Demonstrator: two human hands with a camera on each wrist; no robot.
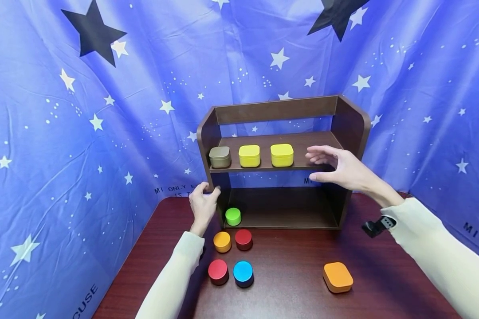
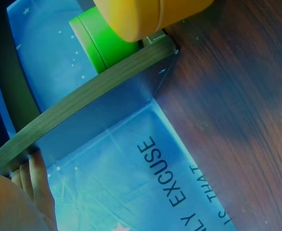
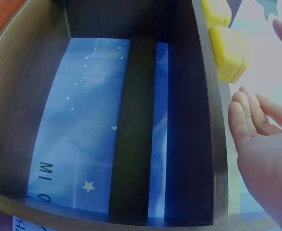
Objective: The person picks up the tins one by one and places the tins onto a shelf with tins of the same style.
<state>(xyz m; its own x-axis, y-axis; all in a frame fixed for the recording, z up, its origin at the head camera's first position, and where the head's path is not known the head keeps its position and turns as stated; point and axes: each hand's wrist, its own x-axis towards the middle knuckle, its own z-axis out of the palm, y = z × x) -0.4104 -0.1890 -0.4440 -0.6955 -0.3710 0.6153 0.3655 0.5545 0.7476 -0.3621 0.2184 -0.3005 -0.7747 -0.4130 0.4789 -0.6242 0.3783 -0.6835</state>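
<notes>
My left hand grips the left side panel of a dark brown two-tier shelf, its fingers behind the panel's edge. At the right end of the upper tier, my right hand holds nothing, thumb apart from the fingers. Left of it, a yellow square tin sits on the upper tier, then another yellow square tin and an olive-grey square tin at the far left. A green round tin stands on the lower tier by the left panel.
Before the shelf on the reddish-brown table stand an orange-yellow round tin, a dark red one, a red one and a blue one. An orange square tin sits front right. Blue star-patterned cloth surrounds the table.
</notes>
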